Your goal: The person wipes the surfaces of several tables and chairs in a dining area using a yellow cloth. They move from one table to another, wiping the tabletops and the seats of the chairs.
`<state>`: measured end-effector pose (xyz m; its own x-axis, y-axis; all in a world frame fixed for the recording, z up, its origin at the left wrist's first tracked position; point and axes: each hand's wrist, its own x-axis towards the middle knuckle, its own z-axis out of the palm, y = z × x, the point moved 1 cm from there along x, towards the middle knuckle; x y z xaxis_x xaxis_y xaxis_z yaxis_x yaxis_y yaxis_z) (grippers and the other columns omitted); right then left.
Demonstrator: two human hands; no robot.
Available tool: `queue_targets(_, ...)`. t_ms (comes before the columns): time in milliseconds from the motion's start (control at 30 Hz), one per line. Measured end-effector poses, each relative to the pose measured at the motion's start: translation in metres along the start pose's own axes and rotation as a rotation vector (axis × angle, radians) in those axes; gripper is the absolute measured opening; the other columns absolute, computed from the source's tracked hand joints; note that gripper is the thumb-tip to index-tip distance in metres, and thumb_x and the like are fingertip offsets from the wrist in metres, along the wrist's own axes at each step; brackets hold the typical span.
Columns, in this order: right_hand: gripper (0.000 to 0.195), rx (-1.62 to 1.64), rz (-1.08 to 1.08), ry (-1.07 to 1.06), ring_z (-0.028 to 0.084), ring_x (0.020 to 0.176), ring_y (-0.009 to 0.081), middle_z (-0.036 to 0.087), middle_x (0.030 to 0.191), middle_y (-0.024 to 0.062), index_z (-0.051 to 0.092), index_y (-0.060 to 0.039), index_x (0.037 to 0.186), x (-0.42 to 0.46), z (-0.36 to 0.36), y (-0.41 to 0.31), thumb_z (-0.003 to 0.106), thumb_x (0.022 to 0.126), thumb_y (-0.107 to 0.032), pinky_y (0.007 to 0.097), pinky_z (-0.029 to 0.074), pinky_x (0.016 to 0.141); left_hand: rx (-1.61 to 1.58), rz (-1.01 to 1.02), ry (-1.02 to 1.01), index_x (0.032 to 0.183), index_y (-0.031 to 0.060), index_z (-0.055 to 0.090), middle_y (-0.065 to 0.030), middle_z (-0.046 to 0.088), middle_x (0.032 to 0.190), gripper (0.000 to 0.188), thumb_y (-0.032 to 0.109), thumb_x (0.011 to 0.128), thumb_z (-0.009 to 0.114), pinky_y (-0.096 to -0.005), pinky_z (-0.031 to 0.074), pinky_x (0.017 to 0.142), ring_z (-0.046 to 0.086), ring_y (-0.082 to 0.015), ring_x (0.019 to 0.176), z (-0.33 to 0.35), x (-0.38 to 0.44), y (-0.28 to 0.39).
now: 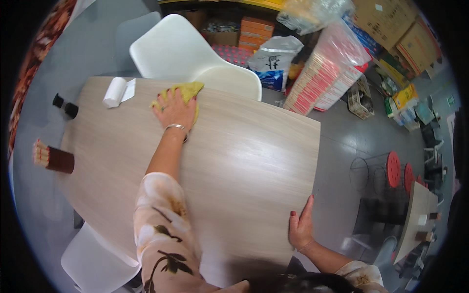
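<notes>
My left hand (176,110) presses down on a yellow cloth (190,89) near the far edge of a wood-grain table (242,175). Its fingers are spread over the cloth, which bunches out around them. On the right, my right hand (302,225) rests at the table's side edge, thumb on the top and the other fingers along the edge. It holds no loose object. A white paper roll (115,91) with a loose end lies left of the cloth.
A brown holder of chopsticks (60,160) and a small black container (66,106) are at the left edge. White chairs (176,47) (99,256) stand at the far side and near left. Bags and cartons (311,80) crowd the floor beyond; red stools (393,169) are at right.
</notes>
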<state>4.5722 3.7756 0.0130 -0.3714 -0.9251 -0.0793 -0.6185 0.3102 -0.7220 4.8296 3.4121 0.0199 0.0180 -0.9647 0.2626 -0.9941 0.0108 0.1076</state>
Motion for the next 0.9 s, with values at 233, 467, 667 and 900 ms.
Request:
queue_targets(233, 0.074, -0.058, 0.01, 0.017, 0.028, 0.132, 0.0441, 0.023, 0.142, 0.0346, 0.01, 0.0131, 0.14, 0.001, -0.003, 0.0, 0.053, 0.087, -0.015, 0.0417, 0.024, 0.109, -0.304, 0.624, -0.122, 0.128, 0.0142, 0.049, -0.0101, 0.044, 0.138, 0.055, 0.048, 0.086, 0.049, -0.0559, 0.019, 0.107, 0.029, -0.0331, 0.134, 0.002, -0.074, 0.245)
queue_targets(467, 0.074, -0.07, -0.014, 0.045, 0.033, 0.128, 0.044, 0.029, 0.139, 0.0333, 0.012, 0.0113, 0.14, 0.003, -0.005, 0.006, 0.055, 0.086, -0.015, 0.0427, 0.028, 0.106, -0.505, 0.918, -0.214, 0.123, 0.0092, 0.048, -0.0095, 0.048, 0.13, 0.05, 0.037, 0.083, 0.058, -0.0554, 0.021, 0.105, 0.031, -0.0329, 0.132, -0.031, -0.184, 0.268)
queue_targets(667, 0.074, 0.022, -0.093, 0.092, 0.033, 0.129, 0.0429, 0.029, 0.14, 0.032, 0.014, 0.0106, 0.14, 0.005, -0.004, 0.005, 0.056, 0.085, -0.015, 0.0429, 0.028, 0.107, -0.59, 0.901, -0.193, 0.117, 0.0062, 0.053, -0.0095, 0.052, 0.124, 0.043, 0.026, 0.08, 0.064, -0.0524, 0.026, 0.104, 0.036, -0.031, 0.129, -0.055, -0.233, 0.183)
queue_targets(900, 0.074, 0.047, -0.119, 0.103, 0.026, 0.134, 0.0413, 0.025, 0.143, 0.0312, 0.012, 0.0104, 0.141, 0.006, 0.003, 0.009, 0.056, 0.086, -0.016, 0.041, 0.022, 0.11, -0.972, 0.467, -0.454, 0.112, 0.0002, 0.056, -0.014, 0.062, 0.103, 0.029, 0.015, 0.087, 0.058, -0.0449, 0.037, 0.098, 0.055, -0.0321, 0.109, -0.092, -0.282, 0.051)
